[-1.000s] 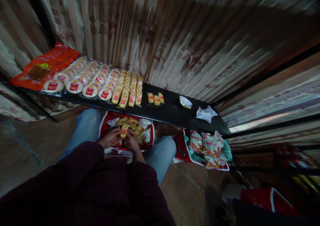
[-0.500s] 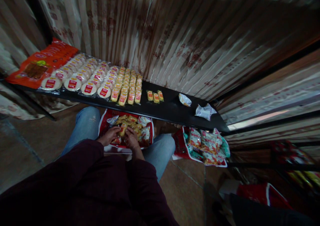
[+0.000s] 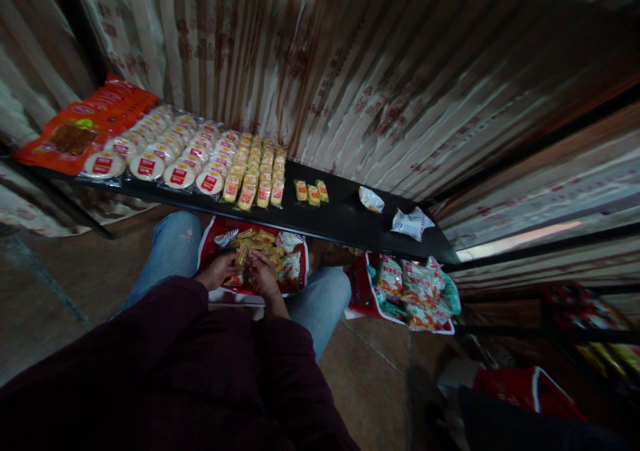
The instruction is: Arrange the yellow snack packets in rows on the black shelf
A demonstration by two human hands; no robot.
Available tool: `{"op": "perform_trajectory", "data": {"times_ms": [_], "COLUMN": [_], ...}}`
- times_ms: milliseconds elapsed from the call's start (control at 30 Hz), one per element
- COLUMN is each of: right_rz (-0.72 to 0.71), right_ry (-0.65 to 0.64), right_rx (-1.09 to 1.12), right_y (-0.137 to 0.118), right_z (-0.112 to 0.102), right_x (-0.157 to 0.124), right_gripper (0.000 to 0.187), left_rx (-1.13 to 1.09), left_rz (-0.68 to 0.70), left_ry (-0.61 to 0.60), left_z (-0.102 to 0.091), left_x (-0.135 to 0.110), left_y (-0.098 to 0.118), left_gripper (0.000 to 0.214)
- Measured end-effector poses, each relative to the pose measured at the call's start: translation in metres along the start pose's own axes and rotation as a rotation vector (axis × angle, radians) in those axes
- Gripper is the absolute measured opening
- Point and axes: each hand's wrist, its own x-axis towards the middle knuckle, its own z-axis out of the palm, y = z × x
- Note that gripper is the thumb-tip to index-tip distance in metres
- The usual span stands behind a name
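Note:
Both my hands are down between my knees, over an open red-and-white bag point(image 3: 300, 264) full of small yellow snack packs. My left hand point(image 3: 219, 270) and my right hand point(image 3: 262, 272) are closed together on a small yellow snack pack point(image 3: 242, 254), held edge-on above the bag. On the black shelf point(image 3: 345, 224) in front of me lie rows of yellow snack packs point(image 3: 255, 171), three separate yellow packs point(image 3: 311, 192), rows of round white cakes with red labels point(image 3: 170, 151), and orange packets point(image 3: 85, 128) at the far left.
Two small white wrappers point(image 3: 371, 200) point(image 3: 411, 223) lie on the shelf's right part. A second open bag of snack packets point(image 3: 410, 294) sits on the floor under the shelf's right end. A corrugated metal wall stands behind. A red bag point(image 3: 525, 388) lies lower right.
The yellow pack in my hands has turned from face-up to edge-on and dropped slightly toward the bag. The view has shifted a little.

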Motion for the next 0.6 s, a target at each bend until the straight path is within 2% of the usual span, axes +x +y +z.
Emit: {"op": "perform_trajectory", "data": {"times_ms": [333,467,600], "right_rz": [-0.023,-0.045,-0.138], "right_ry": [0.009,-0.023,-0.039], "right_rx": [-0.076,-0.137,-0.285], "right_y": [-0.0012,0.0008,0.0051], "right_z": [0.0008,-0.0022,-0.0047], "right_x": [-0.0002,-0.0012,-0.0029], "right_gripper": [0.028,0.032,0.035], "left_rx": [0.008,0.049,0.079], "left_rz": [-0.019,0.065,0.157], "left_ry": [-0.009,-0.037,-0.012], "left_z": [-0.0003,0.0004,0.0026], "left_x": [-0.0031,-0.0041,-0.0080], "left_y": [0.0028,-0.0008,-0.0052], "left_gripper": [0.016,0.024,0.036]}}
